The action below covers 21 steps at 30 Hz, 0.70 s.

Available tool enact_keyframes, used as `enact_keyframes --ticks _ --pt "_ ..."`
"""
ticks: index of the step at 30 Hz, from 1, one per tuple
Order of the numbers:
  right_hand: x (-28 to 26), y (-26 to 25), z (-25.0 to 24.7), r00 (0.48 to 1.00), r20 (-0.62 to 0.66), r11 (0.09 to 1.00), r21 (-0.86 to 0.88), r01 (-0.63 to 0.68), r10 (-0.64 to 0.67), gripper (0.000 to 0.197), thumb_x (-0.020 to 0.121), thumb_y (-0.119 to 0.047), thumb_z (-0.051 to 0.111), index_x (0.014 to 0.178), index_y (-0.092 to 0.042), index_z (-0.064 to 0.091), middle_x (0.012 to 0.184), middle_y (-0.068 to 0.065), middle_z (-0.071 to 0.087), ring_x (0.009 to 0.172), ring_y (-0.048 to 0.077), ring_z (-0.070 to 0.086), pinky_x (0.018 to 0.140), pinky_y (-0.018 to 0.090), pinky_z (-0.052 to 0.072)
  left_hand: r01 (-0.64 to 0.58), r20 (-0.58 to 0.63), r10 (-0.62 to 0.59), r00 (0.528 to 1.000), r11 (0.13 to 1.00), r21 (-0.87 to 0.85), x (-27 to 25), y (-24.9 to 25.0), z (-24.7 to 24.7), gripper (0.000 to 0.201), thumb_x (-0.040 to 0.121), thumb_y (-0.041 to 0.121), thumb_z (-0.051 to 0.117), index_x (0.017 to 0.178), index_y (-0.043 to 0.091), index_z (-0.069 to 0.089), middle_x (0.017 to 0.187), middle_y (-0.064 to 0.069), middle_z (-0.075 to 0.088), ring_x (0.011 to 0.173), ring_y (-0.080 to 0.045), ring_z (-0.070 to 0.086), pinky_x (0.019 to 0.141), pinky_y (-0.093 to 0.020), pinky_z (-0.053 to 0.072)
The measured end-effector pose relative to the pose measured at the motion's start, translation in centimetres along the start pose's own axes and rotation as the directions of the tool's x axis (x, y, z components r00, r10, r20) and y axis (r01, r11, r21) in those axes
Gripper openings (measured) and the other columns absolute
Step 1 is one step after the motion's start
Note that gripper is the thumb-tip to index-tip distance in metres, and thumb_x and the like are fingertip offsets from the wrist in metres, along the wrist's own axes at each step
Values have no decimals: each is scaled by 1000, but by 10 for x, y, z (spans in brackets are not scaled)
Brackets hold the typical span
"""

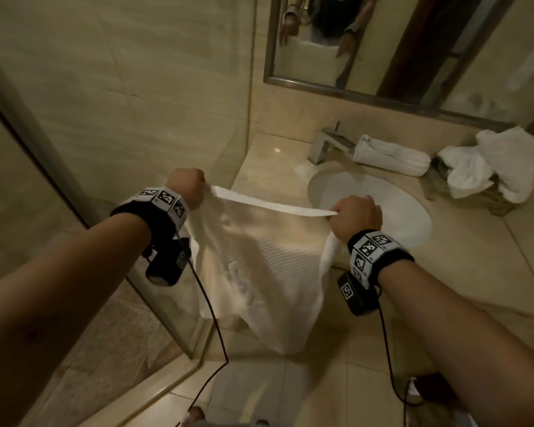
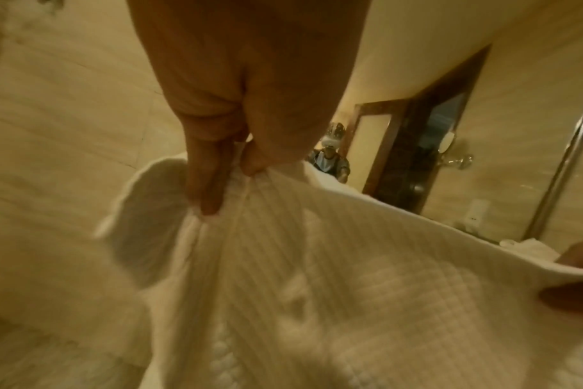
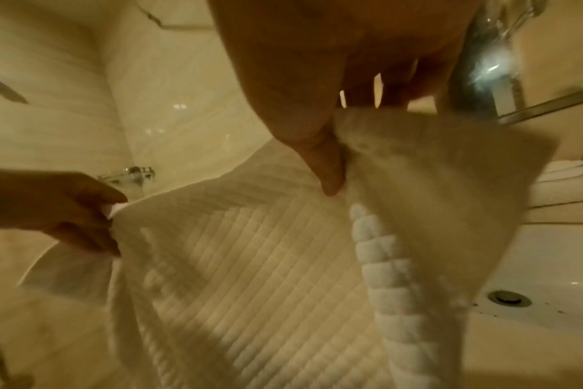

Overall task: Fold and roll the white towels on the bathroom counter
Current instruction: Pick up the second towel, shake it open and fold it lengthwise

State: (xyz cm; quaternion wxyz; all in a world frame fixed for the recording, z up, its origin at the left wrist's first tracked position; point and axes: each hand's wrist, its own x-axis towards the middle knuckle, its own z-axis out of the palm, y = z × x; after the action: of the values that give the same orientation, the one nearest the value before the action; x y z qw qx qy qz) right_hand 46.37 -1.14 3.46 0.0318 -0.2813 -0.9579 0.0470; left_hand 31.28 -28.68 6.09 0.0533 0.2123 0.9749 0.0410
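A white waffle-weave towel (image 1: 259, 266) hangs in the air in front of the counter's left end, its top edge stretched tight between my two hands. My left hand (image 1: 187, 188) pinches the left top corner; in the left wrist view my left hand (image 2: 230, 171) has thumb and fingers closed on the cloth (image 2: 333, 302). My right hand (image 1: 355, 217) grips the right top corner just left of the sink. In the right wrist view my right hand (image 3: 330, 158) pinches the towel (image 3: 250, 263) between thumb and fingers. A rolled white towel (image 1: 390, 155) lies behind the sink.
A beige stone counter (image 1: 475, 248) holds an oval white sink (image 1: 392, 208) with a chrome faucet (image 1: 327, 143). A heap of loose white towels (image 1: 494, 164) lies at the back right. A glass shower panel (image 1: 84, 211) stands to the left. The mirror (image 1: 383, 41) hangs above.
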Motion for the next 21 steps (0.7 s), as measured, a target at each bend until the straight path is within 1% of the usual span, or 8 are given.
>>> enact_keyframes --ticks 3,6,9,12,16,18,20,21 --pt "12 15 9 995 -22 995 -14 -98 97 24 88 -30 57 95 -14 74 101 9 67 99 30 59 76 32 47 -20 -37 18 999 999 -50 9 8 13 27 90 14 49 107 -4 59 110 -27 56 106 -43 55 89 -42 45" --pt "24 24 14 987 2 987 -18 -162 162 27 91 -33 56 96 -12 72 100 12 69 93 31 65 69 29 43 18 -37 -18 999 1000 4 16 21 20 32 94 24 44 112 1 56 116 -23 48 108 -41 52 97 -47 36" --pt "36 25 24 973 65 972 62 -227 223 28 93 -27 50 107 -9 68 113 18 63 98 34 62 75 33 47 29 -30 -28 999 999 21 30 29 19 33 94 20 42 115 -1 55 119 -22 45 110 -40 51 102 -48 30" --pt "53 19 35 965 105 944 207 -259 241 26 97 -20 44 117 -7 54 118 22 58 104 38 58 82 38 48 34 -18 -35 999 999 -7 58 29 19 31 92 14 43 113 -6 55 120 -25 44 108 -42 51 103 -48 32" --pt "87 9 46 945 84 887 329 -325 315 28 95 -6 39 124 -6 39 123 28 51 103 40 57 76 38 44 -65 -4 65 998 998 -20 105 32 18 30 92 14 43 109 -7 56 115 -25 47 106 -43 51 97 -47 40" --pt "111 5 53 929 57 860 361 -361 367 38 91 1 41 128 -4 32 129 31 42 109 41 52 83 40 46 -135 2 136 991 990 -46 136 36 18 27 92 13 45 108 -6 56 114 -24 48 106 -40 52 90 -44 44" --pt "134 4 58 921 16 845 392 -364 389 42 93 -1 41 132 -4 28 132 30 39 116 42 48 94 45 45 -172 -33 170 985 982 -83 165 39 17 24 92 14 46 106 -3 56 114 -21 50 104 -37 53 84 -40 45" --pt "148 5 59 919 -6 845 396 -360 394 41 95 -5 41 134 -4 28 132 29 41 116 43 48 94 47 45 -196 -70 189 979 976 -99 180 41 15 24 91 17 47 101 -3 57 109 -21 52 100 -38 55 81 -40 46"
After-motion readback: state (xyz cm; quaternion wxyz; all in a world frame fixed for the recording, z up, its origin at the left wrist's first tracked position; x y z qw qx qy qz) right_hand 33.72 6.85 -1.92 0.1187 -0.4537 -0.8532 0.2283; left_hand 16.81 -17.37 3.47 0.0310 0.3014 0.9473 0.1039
